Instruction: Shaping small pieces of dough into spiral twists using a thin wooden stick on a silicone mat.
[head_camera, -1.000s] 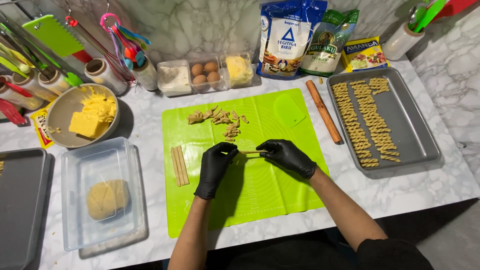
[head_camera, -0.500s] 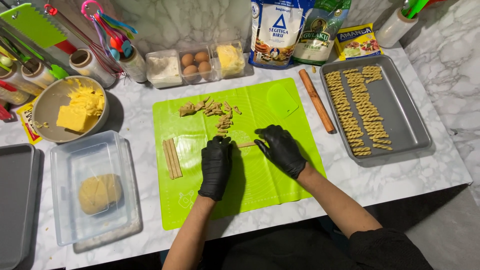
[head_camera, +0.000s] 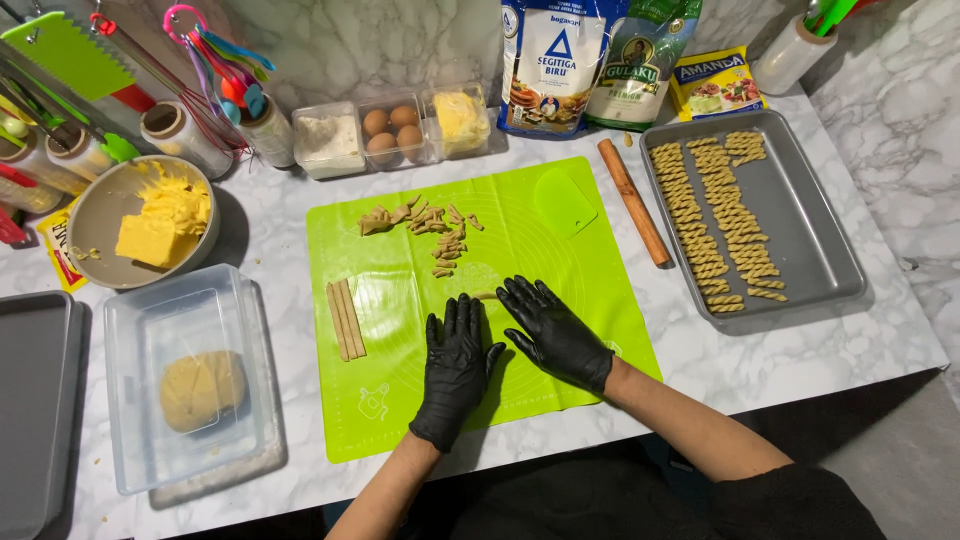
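Observation:
Both my hands wear black gloves and lie flat, fingers spread, on the green silicone mat. My left hand and my right hand press side by side over a thin strip of dough, whose end shows between the fingertips. Three straight dough strips lie on the mat's left part. A heap of small cut dough pieces sits at the mat's far side. A green scraper rests at the mat's far right.
A grey tray at the right holds rows of twisted dough sticks, with a wooden rolling pin beside it. A clear tub with a dough ball stands left, a bowl with butter behind it. Eggs, bags and utensils line the wall.
My hands came together and lowered flat onto the mat, fingers spreading over the dough strip they pinched a second ago. The view has also shifted slightly.

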